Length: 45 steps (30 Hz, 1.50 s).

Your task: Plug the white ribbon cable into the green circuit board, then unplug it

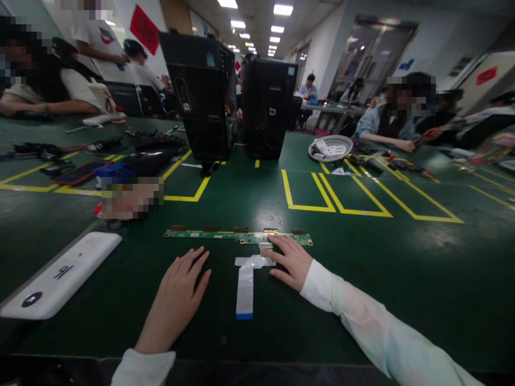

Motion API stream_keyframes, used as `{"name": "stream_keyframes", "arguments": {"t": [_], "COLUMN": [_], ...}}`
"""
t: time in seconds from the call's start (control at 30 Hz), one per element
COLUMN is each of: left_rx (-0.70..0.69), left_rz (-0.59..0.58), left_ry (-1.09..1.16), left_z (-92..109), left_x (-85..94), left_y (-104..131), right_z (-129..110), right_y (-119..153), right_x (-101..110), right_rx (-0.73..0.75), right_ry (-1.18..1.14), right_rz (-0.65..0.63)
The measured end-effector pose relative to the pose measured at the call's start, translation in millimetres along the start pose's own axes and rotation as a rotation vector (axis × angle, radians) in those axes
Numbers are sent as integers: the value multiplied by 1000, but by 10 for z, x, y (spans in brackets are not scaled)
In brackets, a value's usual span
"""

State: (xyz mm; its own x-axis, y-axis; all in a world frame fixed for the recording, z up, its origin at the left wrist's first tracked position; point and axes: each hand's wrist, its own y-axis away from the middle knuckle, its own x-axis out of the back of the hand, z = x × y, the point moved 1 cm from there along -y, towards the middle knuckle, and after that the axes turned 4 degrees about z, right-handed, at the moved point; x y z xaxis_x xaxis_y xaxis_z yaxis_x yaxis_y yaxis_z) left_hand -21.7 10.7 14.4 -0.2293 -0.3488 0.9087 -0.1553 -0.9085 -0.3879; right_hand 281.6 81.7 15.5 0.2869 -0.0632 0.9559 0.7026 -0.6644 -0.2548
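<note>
A long, narrow green circuit board (223,235) lies across the dark green table. My right hand (293,261) rests with fingers spread at the board's right part, its fingertips touching the board and the connector area just below it. A white flat ribbon cable (245,289) with a blue end runs from that connector area toward me, bent near the top. My left hand (179,292) lies on the table left of the cable, fingers apart and holding nothing, a short way below the board.
Two black computer towers (201,96) (270,107) stand behind the board. At the left lies a white device (64,273); cables and tools clutter the table beyond it. A white basket (330,148) sits back right. Yellow tape marks the table. Several people sit around.
</note>
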Motion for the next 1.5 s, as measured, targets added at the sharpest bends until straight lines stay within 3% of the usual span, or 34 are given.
{"name": "stream_keyframes", "arguments": {"t": [0.2, 0.37, 0.6, 0.83, 1.03, 1.27, 1.43, 1.5], "left_rx": [7, 15, -10, -26, -30, -36, -31, -27], "left_rz": [10, 7, 9, 32, 7, 0, 2, 1], "left_ry": [6, 22, 1, -18, -36, -41, -39, -38], "left_z": [10, 13, -4, -7, -51, -53, -40, -37], "left_x": [4, 6, -17, -37, -59, -64, -60, -58], "left_y": [5, 6, 19, 21, 32, 25, 19, 20], "right_z": [61, 276, 768, 1241, 1523, 1743, 1847, 1896], "right_y": [143, 530, 1468, 2541, 3200, 3521, 3627, 3691], "right_x": [54, 165, 401, 638, 779, 927, 850, 803], "right_rx": [-7, -1, -101, -375, -596, -829, -862, -806], "right_ry": [23, 31, 74, 63, 60, 59, 118, 180], "right_rz": [8, 44, 149, 215, 197, 206, 265, 251]}}
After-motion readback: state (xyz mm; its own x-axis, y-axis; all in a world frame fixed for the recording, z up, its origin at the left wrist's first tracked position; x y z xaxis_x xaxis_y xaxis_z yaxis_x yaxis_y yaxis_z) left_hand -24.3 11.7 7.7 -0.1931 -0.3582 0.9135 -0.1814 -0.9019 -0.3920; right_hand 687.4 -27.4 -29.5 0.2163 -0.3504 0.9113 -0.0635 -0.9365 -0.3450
